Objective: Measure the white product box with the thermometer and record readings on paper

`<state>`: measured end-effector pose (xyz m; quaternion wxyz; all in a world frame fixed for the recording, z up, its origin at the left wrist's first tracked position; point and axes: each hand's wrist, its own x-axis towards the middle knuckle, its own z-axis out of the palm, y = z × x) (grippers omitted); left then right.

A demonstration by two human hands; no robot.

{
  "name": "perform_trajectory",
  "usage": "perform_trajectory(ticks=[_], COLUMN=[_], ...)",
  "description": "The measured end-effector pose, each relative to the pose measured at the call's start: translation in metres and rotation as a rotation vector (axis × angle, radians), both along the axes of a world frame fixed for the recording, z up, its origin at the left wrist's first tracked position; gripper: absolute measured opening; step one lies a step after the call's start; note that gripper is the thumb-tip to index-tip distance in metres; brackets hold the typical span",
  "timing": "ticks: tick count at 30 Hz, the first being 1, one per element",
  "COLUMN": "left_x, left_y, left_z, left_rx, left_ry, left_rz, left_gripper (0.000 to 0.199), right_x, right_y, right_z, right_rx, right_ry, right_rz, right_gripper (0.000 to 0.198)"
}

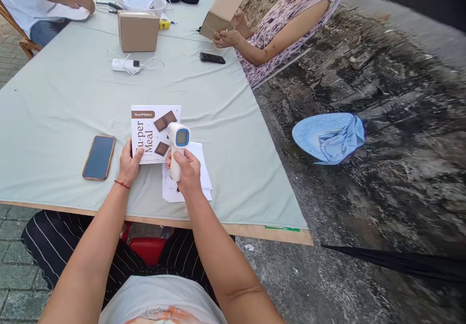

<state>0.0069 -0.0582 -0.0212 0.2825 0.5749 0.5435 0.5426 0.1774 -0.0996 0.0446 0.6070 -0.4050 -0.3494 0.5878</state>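
White thermometer (177, 148) fills our curled right grip (188, 169); beside it, our left grip (129, 163) pinches the box (150, 132); we'd best hold both steady.

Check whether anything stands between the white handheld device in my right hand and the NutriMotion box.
Nothing visible does: the white handheld device, gripped in your right hand, overlaps the right side of the NutriMotion box in view; I can't tell whether they touch.

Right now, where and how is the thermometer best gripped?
Likely by the slim handle, from the near side, as the right hand does: the handle extends toward the wearer below the wider head, leaving the screen uncovered.
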Motion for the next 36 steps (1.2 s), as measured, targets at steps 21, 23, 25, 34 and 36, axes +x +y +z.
perform_trajectory(ticks=[21,23,25,34,36], left_x=[0.001,0.001,0.001,0.0,0.0], left_y=[-0.001,-0.002,-0.003,-0.001,-0.001], left_z=[-0.001,0.0,0.001,-0.004,-0.004], left_rx=[0.023,0.017,0.012,0.011,0.011], left_ry=[-0.065,-0.062,-0.059,-0.077,-0.069], left_rz=[-0.033,-0.031,-0.031,-0.025,-0.022], left_gripper=[0.051,0.052,0.052,0.057,0.058], right_x=[-0.007,-0.007,-0.007,0.0,0.004], right_y=[0.02,0.02,0.019,-0.005,-0.018], right_z=[0.001,0.001,0.002,0.006,0.006], right_rx=[-0.046,-0.05,-0.059,-0.099,-0.127], right_ry=[-0.002,0.007,0.012,-0.089,-0.087], right_rz=[0.035,0.039,0.039,0.031,0.02], right_gripper=[0.042,0.041,0.04,0.035,0.033])
